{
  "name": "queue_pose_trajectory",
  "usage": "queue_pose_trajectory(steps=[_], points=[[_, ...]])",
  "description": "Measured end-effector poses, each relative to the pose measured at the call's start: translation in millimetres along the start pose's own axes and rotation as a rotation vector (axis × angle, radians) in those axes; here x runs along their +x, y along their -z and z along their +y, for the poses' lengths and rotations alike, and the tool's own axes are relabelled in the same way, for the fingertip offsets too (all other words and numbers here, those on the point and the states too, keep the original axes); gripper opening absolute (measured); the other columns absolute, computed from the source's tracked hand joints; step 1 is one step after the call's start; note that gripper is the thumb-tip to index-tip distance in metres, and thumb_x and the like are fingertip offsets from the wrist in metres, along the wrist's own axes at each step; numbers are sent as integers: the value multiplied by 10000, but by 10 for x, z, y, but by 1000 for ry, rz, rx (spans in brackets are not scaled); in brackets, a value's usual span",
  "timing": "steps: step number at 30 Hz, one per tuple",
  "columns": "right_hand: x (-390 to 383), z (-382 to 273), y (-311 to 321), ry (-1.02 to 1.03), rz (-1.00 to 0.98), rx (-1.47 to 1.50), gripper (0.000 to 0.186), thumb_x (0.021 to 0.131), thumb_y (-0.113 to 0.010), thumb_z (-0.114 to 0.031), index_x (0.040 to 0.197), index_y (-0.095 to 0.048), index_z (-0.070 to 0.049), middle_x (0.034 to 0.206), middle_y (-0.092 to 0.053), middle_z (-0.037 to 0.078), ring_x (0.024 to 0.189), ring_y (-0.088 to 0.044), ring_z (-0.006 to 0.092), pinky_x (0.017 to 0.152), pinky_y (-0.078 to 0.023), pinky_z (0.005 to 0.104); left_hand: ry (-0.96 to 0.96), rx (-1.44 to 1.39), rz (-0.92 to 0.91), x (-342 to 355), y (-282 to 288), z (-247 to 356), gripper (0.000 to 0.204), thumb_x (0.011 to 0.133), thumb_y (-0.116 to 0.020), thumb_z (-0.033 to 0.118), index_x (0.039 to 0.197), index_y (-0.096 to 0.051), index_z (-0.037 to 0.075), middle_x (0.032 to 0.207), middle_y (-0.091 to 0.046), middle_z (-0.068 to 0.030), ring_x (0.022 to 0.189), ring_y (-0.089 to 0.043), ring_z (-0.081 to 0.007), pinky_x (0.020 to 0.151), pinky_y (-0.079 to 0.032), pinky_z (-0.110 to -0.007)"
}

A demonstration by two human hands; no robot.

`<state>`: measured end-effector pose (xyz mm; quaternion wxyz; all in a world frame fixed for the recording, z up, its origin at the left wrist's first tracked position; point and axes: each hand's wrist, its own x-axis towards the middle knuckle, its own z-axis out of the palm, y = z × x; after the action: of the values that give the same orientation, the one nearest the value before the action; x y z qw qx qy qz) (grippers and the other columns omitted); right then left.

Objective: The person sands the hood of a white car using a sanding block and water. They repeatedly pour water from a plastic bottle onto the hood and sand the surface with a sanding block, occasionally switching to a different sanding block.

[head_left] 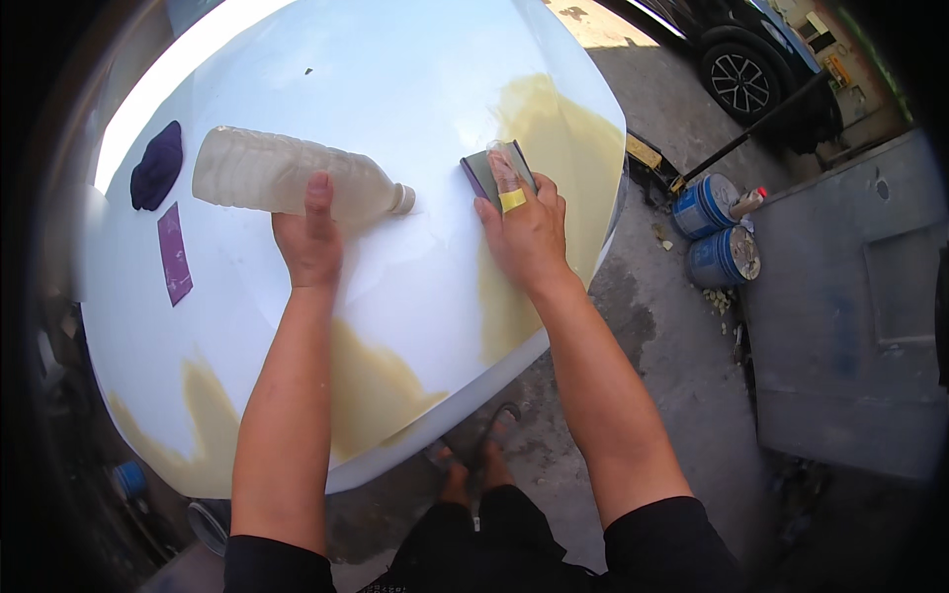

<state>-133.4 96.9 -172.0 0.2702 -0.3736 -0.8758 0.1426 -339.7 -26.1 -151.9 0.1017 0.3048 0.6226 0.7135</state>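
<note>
Bottle in the left hand, block in the right hand, that's what the head cam gives, and it's the only view. Both are over a big white panel. Bottle's on its side, long axis running left to right with a slight dip toward the cap, and that cap end points at the right hand, with a strip of white panel between it and the block. So the block sits to the right of the cap and a touch farther from the body. Left hand is wrapped round the bottle's middle, thumb over the near side; can't tell if the bottle touches the panel or hangs just above it. Right hand is closed down on the block, one finger in a clear wrap with yellow tape laid along its top. Looks-wise, the bottle is cloudy see-through plastic with ribbed sides, and the block is flat and grey with purple showing along its left edge. It's right at the border of a yellowish patch. Off left there's a dark purple cloth and a purple strip.
</note>
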Motion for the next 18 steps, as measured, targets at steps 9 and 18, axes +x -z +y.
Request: queue_pose_trajectory(steps=[9,18], points=[[-1880,-353,43,48,25,103,488,792,-768,-162,1266,-654,-134,1496,-483,29,1236,-462,382,1015,-390,484,-19,-9,15,26,12,-63,749,876,-661,606,1264,-527,-20,1233,-564,-120,1144,-524,-237,1021,-407,-359],[-21,-44,-66,-17,106,-24,532,883,-681,-225,1382,-543,-105,1447,-523,46,1172,-488,385,1004,-393,466,0,-45,-53,15,-11,11,695,885,-668,575,1232,-560,-17,1205,-583,-107,1113,-539,-221,1001,-419,-350]])
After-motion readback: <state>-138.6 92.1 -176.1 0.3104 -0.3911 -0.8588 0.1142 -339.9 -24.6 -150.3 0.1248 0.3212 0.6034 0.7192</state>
